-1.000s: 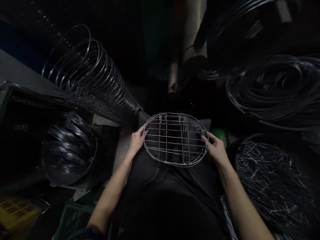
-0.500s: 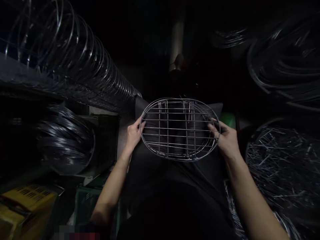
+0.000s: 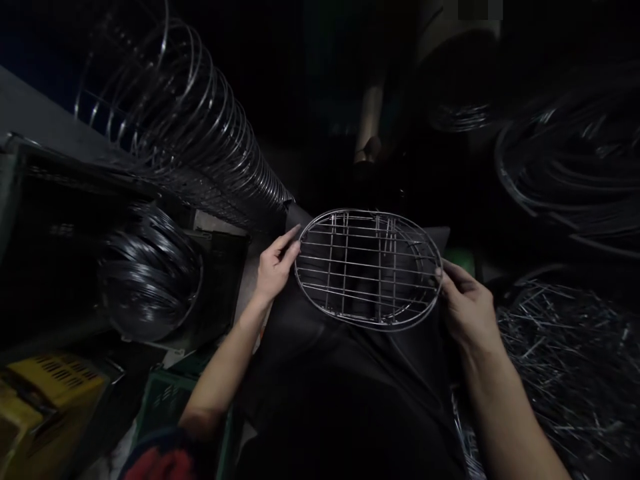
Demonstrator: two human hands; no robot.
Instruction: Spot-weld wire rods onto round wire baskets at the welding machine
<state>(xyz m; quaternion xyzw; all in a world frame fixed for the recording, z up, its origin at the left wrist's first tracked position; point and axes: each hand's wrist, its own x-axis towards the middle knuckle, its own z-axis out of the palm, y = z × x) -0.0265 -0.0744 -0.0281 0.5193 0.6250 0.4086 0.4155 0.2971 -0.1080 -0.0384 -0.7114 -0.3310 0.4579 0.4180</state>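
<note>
An oval wire rack [image 3: 370, 266], with parallel wires and several crossbars inside a doubled rim, is held over the dark cloth [image 3: 320, 360] on my lap. My left hand [image 3: 275, 267] has its thumb and forefinger at the rack's left end, in a loose pinch on the rim. At the opposite end, my right hand [image 3: 470, 307] grips the rim between thumb and bent fingers. The far fingertips of both hands are partly hidden.
A long row of wire rings [image 3: 215, 127] runs along the left. Below it are a bundle of bent wires [image 3: 150, 273], a yellow crate [image 3: 55, 380] and a green crate [image 3: 165, 400]. Many short wire pieces [image 3: 565, 360] lie at right, below large wire coils [image 3: 565, 167].
The rack and both hands now appear slightly lower and further right; the surroundings have shifted too. My left fingers look more extended at the rim, and my right hand has moved outward along its end.
</note>
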